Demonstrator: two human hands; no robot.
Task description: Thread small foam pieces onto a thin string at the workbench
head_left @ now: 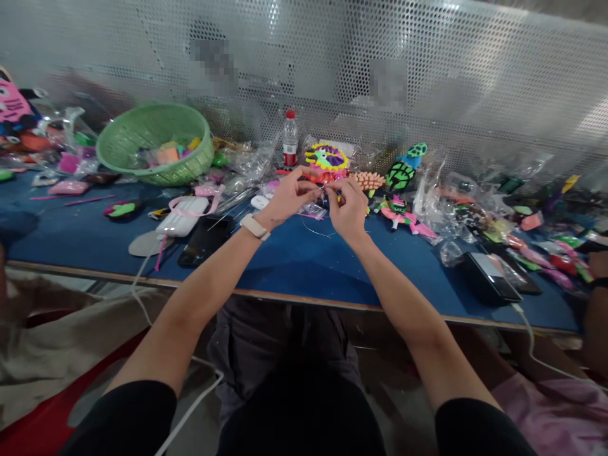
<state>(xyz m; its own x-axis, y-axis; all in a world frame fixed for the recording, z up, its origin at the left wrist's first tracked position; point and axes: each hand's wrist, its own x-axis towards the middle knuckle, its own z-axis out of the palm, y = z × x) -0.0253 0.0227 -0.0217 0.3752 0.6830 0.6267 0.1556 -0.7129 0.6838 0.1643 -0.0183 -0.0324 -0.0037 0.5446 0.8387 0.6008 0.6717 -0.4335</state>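
My left hand (299, 195), with a pale band (255, 227) on its wrist, is pinched at the fingertips. Opposite it, almost touching, my right hand (349, 208) is pinched too. Between the fingertips shows a thin pale thread (323, 186); whether it is thread or fine wire is hard to tell. A fine loose strand (317, 232) curves over the blue table (304, 266) below. Just behind my hands stands a yellow, green and purple foam figure (327, 157). To the right lie an orange spiky piece (368, 182) and a green-and-pink figure (398, 213).
A green basket (202, 161) with colourful pieces stands back left, near a bottle (290, 140). A phone (205, 240) and white power bank (183, 216) lie left. A black device (491, 278) and bagged pieces (536, 244) are right. A perforated metal panel (304, 69) rises behind.
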